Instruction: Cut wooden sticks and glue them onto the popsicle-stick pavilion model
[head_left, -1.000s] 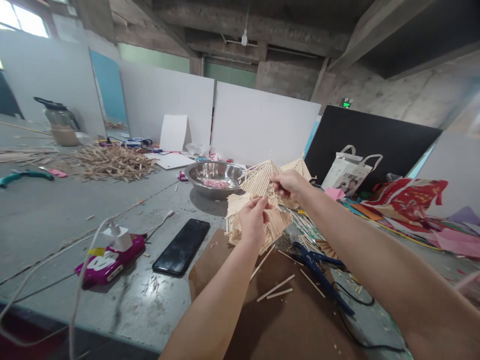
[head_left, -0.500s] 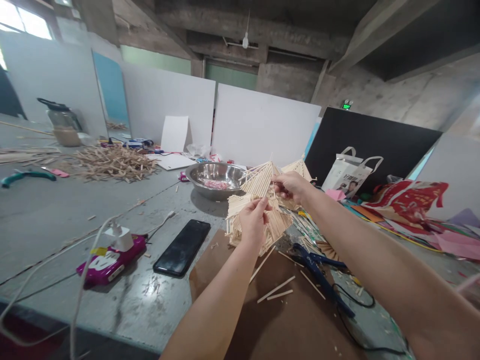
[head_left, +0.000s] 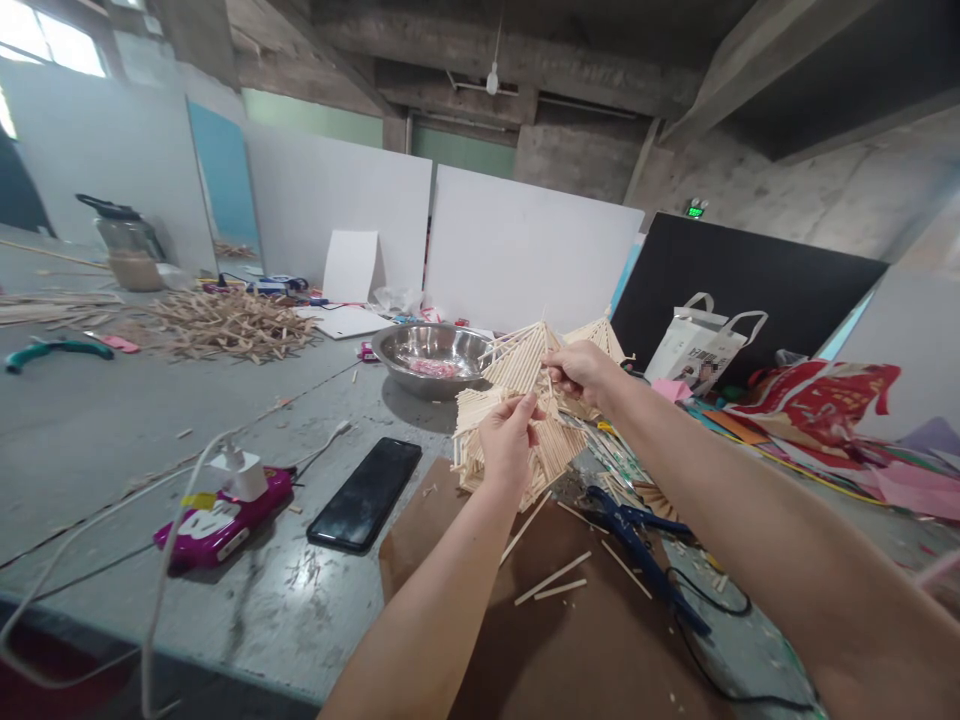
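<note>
A model building of thin wooden sticks (head_left: pixel 559 450), with pointed, ribbed roofs, stands at the far end of a brown board (head_left: pixel 570 650). My left hand (head_left: pixel 508 430) is closed at its front, thumb and fingers pinched at the lower edge of an upper roof panel (head_left: pixel 521 362). My right hand (head_left: pixel 581 372) pinches at the right side of that same roof. Whatever small piece lies between the right fingertips is too hidden to name. Several loose sticks (head_left: pixel 553 578) lie on the board, and a blue glue gun (head_left: pixel 637 545) rests to the right.
A steel bowl (head_left: pixel 431 365) stands behind the model. Left of the board lie a black phone (head_left: pixel 365 495) and a purple power strip (head_left: pixel 225 525) with a white cable. Farther off are a stick pile (head_left: pixel 236 325) and teal pliers (head_left: pixel 60 352). A white bag (head_left: pixel 690 350) stands back right.
Almost nothing differs. Both hands stay at the same places on the stick model, and the view has shifted very slightly.
</note>
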